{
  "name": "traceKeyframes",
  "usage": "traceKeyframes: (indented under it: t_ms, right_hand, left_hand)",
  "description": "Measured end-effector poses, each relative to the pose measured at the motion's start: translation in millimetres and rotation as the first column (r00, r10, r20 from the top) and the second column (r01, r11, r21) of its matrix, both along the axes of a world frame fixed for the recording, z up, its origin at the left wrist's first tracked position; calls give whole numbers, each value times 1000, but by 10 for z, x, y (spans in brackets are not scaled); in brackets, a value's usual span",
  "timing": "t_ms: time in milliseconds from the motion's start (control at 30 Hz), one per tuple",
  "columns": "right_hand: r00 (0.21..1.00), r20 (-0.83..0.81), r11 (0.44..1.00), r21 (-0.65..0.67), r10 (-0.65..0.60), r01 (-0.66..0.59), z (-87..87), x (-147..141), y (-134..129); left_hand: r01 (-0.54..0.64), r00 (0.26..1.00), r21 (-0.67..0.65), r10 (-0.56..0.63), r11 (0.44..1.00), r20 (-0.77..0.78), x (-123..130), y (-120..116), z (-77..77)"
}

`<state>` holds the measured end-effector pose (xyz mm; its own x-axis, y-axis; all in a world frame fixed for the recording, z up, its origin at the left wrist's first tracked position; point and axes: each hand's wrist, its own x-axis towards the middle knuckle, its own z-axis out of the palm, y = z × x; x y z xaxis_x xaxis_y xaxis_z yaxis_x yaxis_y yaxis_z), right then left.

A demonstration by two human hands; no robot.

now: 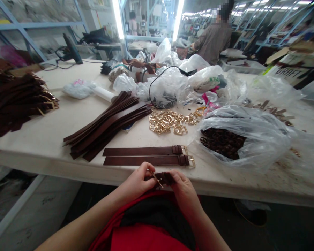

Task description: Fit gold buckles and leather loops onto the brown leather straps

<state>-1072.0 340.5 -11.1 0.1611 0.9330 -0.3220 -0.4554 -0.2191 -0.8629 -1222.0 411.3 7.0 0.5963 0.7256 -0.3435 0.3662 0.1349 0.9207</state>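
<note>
Just off the table's front edge, my left hand (pixel 142 179) pinches a gold buckle (pixel 157 180). My right hand (pixel 180 182) is closed on a dark brown strap (pixel 166 178) whose end meets that buckle. Above my hands, two brown straps (pixel 141 151) with gold buckles at their right ends lie side by side on the table. A heap of loose gold buckles (pixel 164 121) sits behind them. Dark brown strips (pixel 107 122) are stacked at centre left.
A plastic bag (pixel 261 132) of small brown loops (pixel 222 143) lies at the right of the table (pixel 54 164). Buckled straps (pixel 15 97) are piled at far left. Clear bags (pixel 172 82) crowd the back. A person (pixel 214 36) stands beyond the table.
</note>
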Motion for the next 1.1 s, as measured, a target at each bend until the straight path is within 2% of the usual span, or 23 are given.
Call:
traceKeyframes:
  t_ms: [133,267,433,500,633,733,900,1000,1100]
  right_hand:
    - [988,-149,996,-73,46,-57,-45,-49,-9]
    - [953,-254,969,-140,165,-205,-83,-54,-19]
    - [868,-410,925,-125,281,-358,-185,-52,-51]
    - [846,-445,924,-93,294,-370,-196,-59,-61]
    - [859,-428,946,-29,280,-323,-129,-67,-60]
    - [880,-408,962,-17,242,-273,-77,-59,-52]
    - [962,-244,989,-61,119,-138,-42,-10,-28]
    - [995,54,995,-50,89,-86,-44,10,-10]
    - [923,382,998,15,48,-59,-69,1,-9]
  left_hand:
    - [-5,1000,38,6,999,-22,-10,-15,15]
    - [14,992,126,2,992,-126,-26,-8,27]
    - [67,973,173,-26,983,-231,-8,-5,97]
    - [70,965,192,-18,979,-260,7,-8,127]
    - [84,948,212,-12,974,-317,19,3,123]
    - [156,939,187,-87,970,-333,0,35,98]
    - [273,944,14,-266,962,-194,-89,87,206]
    - [286,952,-160,-300,945,-68,-121,77,275]
    - [255,965,-241,-262,936,6,-96,41,244]
